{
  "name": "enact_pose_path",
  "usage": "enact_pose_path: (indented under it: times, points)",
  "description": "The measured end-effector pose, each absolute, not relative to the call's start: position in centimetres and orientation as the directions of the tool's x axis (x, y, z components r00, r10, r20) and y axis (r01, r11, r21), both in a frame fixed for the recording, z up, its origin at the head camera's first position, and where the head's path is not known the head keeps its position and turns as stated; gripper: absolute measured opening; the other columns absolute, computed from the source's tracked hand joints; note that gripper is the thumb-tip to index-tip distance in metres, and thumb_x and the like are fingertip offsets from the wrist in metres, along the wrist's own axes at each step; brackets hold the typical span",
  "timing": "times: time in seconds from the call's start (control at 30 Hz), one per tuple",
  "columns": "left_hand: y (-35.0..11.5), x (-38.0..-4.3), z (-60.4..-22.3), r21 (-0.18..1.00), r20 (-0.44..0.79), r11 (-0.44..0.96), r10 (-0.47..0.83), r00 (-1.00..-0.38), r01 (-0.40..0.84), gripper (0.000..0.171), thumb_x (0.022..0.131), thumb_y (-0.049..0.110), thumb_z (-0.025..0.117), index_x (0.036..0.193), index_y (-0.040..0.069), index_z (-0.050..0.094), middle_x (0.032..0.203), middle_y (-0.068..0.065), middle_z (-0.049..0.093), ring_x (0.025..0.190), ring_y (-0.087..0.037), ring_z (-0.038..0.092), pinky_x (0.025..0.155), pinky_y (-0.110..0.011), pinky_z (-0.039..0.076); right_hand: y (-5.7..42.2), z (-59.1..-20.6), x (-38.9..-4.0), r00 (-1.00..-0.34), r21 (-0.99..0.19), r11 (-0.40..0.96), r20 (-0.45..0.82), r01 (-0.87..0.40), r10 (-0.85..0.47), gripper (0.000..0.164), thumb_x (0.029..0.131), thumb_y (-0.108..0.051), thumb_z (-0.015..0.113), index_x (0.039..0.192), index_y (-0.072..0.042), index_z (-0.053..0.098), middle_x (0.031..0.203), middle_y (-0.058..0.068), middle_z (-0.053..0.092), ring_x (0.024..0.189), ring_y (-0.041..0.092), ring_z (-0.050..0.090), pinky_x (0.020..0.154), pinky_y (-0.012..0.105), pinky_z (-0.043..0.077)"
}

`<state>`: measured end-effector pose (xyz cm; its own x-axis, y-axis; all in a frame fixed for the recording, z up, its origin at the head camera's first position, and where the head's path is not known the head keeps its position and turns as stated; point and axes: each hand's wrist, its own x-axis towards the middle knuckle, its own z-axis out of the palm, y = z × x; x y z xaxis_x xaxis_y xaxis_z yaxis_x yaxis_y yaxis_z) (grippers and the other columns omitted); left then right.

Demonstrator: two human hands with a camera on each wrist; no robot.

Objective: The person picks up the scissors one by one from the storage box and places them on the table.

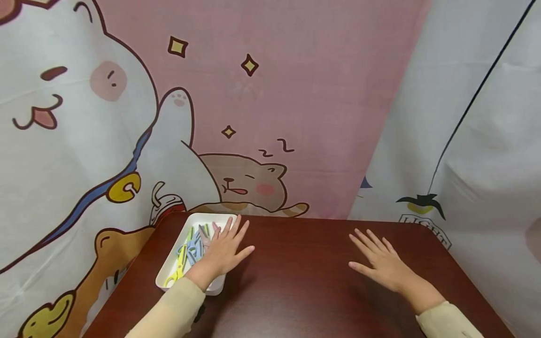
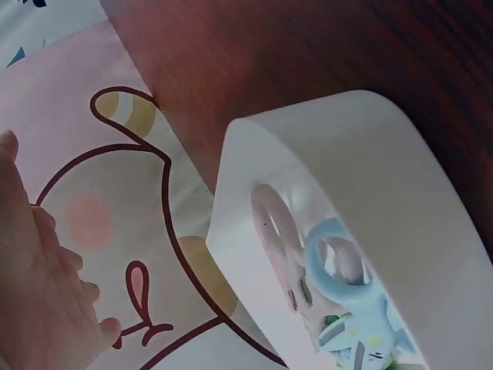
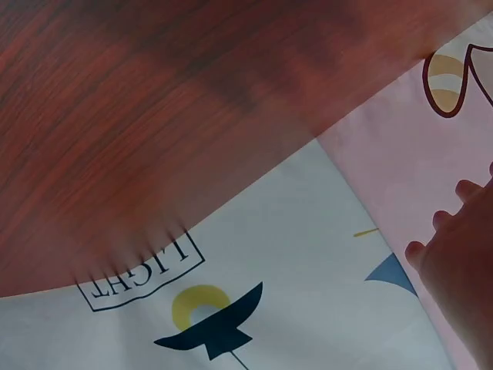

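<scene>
- My left hand (image 1: 224, 252) and right hand (image 1: 380, 266) spread, grasping nothing.
- White rectangular plastic tray (image 1: 216, 285) of pastel scissors (image 1: 181, 264) sits by the bench's (image 1: 296, 281) far-left corner.
- Probably light, stiff; I'd grip opposite sides.

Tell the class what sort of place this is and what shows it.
Probably an indoor tabletop workspace, perhaps for children's crafts: a reddish-brown table, a cartoon-printed backdrop behind it, and a white tray holding what look like colourful scissors.
</scene>
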<state>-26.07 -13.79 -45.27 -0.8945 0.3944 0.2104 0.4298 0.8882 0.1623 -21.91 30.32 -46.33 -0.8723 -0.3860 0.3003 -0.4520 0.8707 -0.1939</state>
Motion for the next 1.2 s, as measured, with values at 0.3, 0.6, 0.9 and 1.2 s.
enact_pose_path:
  times: [0.3, 0.6, 0.9, 1.2]
  points:
    - [-13.8, -26.1, -45.6, 0.174, 0.194, 0.891, 0.387, -0.902, 0.419, 0.075, 0.093, 0.063, 0.036, 0.153, 0.023, 0.016, 0.160, -0.007, 0.006, 0.147, -0.028, 0.002, 0.112, -0.061, 0.010, 29.9, -46.6, -21.9, -0.887, -0.228, 0.873, 0.282, -0.432, -0.365, 0.070, 0.089, -0.052, 0.056, 0.149, -0.027, 0.030, 0.156, 0.003, 0.025, 0.146, 0.026, 0.010, 0.115, 0.053, -0.002]
    - [-13.9, -26.0, -45.8, 0.197, 0.189, 0.887, 0.383, -0.904, 0.417, 0.074, 0.093, 0.061, 0.040, 0.153, 0.023, 0.016, 0.160, -0.008, 0.007, 0.147, -0.029, 0.003, 0.112, -0.061, 0.010, 29.5, -47.0, -22.1, -0.897, -0.269, 0.867, 0.269, -0.420, -0.351, 0.071, 0.088, -0.052, 0.058, 0.149, -0.028, 0.030, 0.156, 0.005, 0.026, 0.145, 0.029, 0.015, 0.107, 0.062, 0.014]
    - [-14.4, -25.9, -46.4, 0.238, 0.229, 0.871, 0.381, -0.896, 0.431, 0.074, 0.093, 0.057, 0.044, 0.152, 0.018, 0.019, 0.159, -0.011, 0.013, 0.145, -0.034, 0.014, 0.110, -0.062, 0.015, 28.6, -47.1, -22.3, -0.909, -0.300, 0.865, 0.242, -0.403, -0.339, 0.076, 0.088, -0.051, 0.059, 0.150, -0.021, 0.028, 0.155, 0.011, 0.026, 0.139, 0.043, 0.025, 0.102, 0.067, 0.021]
    - [-15.6, -26.0, -47.2, 0.281, 0.243, 0.877, 0.329, -0.913, 0.391, 0.071, 0.094, 0.056, 0.044, 0.151, 0.016, 0.026, 0.156, -0.015, 0.023, 0.141, -0.040, 0.023, 0.107, -0.064, 0.021, 26.5, -47.6, -22.5, -0.923, -0.390, 0.838, 0.210, -0.381, -0.322, 0.077, 0.090, -0.051, 0.056, 0.150, -0.014, 0.026, 0.155, 0.016, 0.024, 0.138, 0.043, 0.028, 0.097, 0.071, 0.027]
